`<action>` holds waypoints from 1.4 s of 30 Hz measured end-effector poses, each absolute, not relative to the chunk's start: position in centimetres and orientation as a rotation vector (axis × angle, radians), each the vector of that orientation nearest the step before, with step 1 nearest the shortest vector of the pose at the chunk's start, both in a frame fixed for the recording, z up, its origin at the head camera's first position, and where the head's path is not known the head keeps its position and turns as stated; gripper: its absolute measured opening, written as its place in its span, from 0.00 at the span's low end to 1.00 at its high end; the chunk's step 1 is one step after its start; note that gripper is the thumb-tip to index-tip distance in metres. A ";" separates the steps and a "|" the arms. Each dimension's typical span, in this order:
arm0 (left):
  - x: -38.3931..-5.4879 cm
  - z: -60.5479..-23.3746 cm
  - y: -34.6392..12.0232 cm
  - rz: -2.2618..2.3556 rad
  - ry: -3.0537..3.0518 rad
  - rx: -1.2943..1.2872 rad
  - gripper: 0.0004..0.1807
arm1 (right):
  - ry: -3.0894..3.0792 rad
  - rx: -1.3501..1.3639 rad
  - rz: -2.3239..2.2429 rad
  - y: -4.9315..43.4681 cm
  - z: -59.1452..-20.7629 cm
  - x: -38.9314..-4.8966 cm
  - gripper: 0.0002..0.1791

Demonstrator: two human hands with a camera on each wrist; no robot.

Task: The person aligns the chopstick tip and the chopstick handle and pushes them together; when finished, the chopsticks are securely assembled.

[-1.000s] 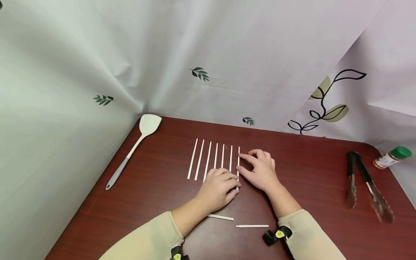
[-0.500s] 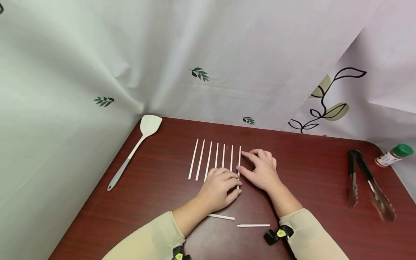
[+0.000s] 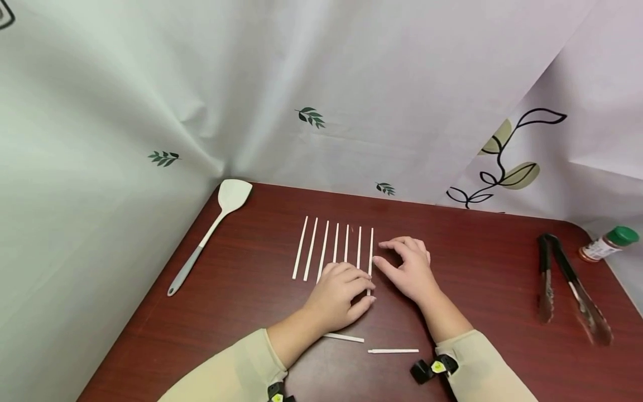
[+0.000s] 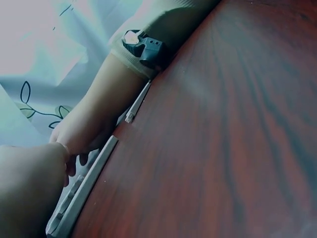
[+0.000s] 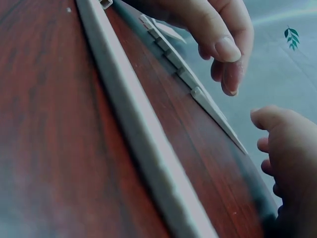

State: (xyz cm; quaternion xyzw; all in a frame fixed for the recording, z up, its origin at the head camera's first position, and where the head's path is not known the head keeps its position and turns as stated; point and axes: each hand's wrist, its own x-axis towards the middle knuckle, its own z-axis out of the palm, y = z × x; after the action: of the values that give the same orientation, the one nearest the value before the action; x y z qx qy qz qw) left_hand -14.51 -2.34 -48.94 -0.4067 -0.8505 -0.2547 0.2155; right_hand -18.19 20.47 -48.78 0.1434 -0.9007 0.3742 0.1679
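Several thin white sticks lie side by side in a row on the table. My left hand is over the near ends of the row and hides some of them. Its thumb and fingers are loosely bent, with nothing pinched between them in the right wrist view. Just right of the rightmost stick is my right hand, thumb and forefinger spread apart and holding nothing. Two more white sticks lie crosswise nearer the body: one partly behind the left forearm, the other beside the right wrist.
A white spatula with a grey handle lies on the left of the dark red table. Black-handled tongs and a green-capped spice jar are at the right. Pale curtains with leaf prints border the table's back and sides.
My right hand has drawn back slightly to the right, its fingertips coming away from the rightmost stick. The left hand stays nearly in place. The sticks show no clear movement.
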 end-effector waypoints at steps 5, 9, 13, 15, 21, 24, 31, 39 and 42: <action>-14.6 -48.8 -2.9 -0.717 -2.312 -1.157 0.07 | -2.527 0.456 1.072 20.7 -49.0 -18.0 0.15; -14.8 -48.7 -3.9 -0.736 -2.240 -1.168 0.06 | -2.516 0.494 1.071 20.8 -49.0 -17.6 0.13; -14.8 -48.7 -5.0 -0.780 -2.199 -1.180 0.06 | -2.488 0.525 1.099 21.1 -49.1 -16.9 0.09; -14.7 -48.6 -5.4 -0.811 -2.199 -1.182 0.07 | -2.466 0.545 1.114 21.3 -49.1 -16.5 0.08; -13.5 -48.8 -6.5 -0.999 -2.225 -1.146 0.10 | -2.408 0.605 1.108 21.8 -49.2 -14.8 0.07; -12.8 -49.0 -7.1 -1.075 -2.232 -1.125 0.10 | -2.413 0.632 1.100 22.0 -49.1 -13.6 0.09; -11.4 -48.9 -8.0 -1.105 -2.279 -1.234 0.12 | -2.409 0.706 1.093 22.2 -49.0 -10.8 0.14; -11.2 -49.0 -8.0 -1.052 -2.283 -1.404 0.14 | -2.407 0.828 1.097 22.2 -49.1 -8.2 0.18; -11.2 -49.0 -8.1 -1.019 -2.293 -1.425 0.16 | -2.387 0.931 1.058 22.3 -49.2 -7.6 0.20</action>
State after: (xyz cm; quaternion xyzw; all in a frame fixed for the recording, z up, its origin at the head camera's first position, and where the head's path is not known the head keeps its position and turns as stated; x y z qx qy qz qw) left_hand -11.25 -8.13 -48.98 -0.4898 -0.7881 -0.3502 0.1275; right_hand -7.55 22.32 -49.21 0.3300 -0.8466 0.3751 0.1836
